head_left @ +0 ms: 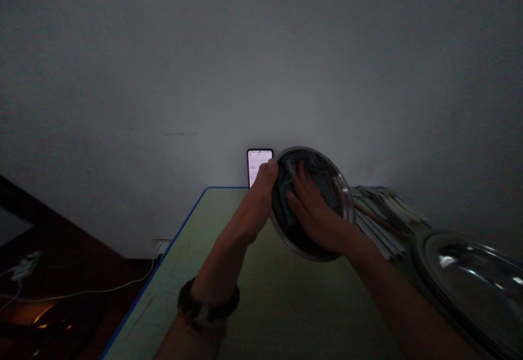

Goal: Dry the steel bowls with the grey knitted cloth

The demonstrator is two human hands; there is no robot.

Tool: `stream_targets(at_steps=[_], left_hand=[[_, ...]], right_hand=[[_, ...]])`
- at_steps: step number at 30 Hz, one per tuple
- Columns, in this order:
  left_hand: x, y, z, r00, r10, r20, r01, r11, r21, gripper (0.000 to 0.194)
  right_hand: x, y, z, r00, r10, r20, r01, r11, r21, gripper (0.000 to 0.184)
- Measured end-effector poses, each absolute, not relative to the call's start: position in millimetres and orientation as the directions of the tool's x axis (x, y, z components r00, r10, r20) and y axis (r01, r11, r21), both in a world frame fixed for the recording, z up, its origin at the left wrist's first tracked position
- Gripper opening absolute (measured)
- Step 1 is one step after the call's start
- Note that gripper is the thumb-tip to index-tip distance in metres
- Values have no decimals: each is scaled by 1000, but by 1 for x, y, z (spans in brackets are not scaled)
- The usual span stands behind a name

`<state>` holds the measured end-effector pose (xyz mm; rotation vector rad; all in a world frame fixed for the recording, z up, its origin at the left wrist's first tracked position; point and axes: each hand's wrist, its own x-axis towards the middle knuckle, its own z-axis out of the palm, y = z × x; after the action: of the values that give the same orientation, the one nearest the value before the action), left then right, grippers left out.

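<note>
My left hand (257, 199) grips the left rim of a round steel plate (341, 191), holding it tilted up above the table. Inside the plate, my right hand (314, 213) presses a dark cloth (292, 177) against its surface with the fingers laid flat on it. A dark band is on my left wrist. The room is dim.
A lit phone (257, 165) stands against the wall at the table's far edge. The green table (229, 273) has a blue edge. Steel plates (469, 278) are stacked at the right, with a pile of utensils (384, 207) behind. Cables (81, 293) lie on the floor at left.
</note>
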<state>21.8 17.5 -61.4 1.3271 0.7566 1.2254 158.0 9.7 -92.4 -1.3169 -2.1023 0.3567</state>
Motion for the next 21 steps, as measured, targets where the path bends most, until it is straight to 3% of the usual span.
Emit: stream_targets(at_steps=[3,11,17,21], left_hand=[[18,18,-61,265,942,205,-221,-148,964,51],[15,22,-60,123,988,89,-265,-54,963,57],[4,23,-51,-83,989,125,-268,-143,953,57],[-7,29,-48,-167,967,194,-269,-234,934,50]], right_hand=[[146,-1,-85,-416,822,388,503,564,-655,63],[145,-22,-61,-655,588,474,226,751,-620,51],[150,-32,-52,-698,625,350,351,725,-593,48],[140,-30,-65,-647,669,366,536,740,-406,47]])
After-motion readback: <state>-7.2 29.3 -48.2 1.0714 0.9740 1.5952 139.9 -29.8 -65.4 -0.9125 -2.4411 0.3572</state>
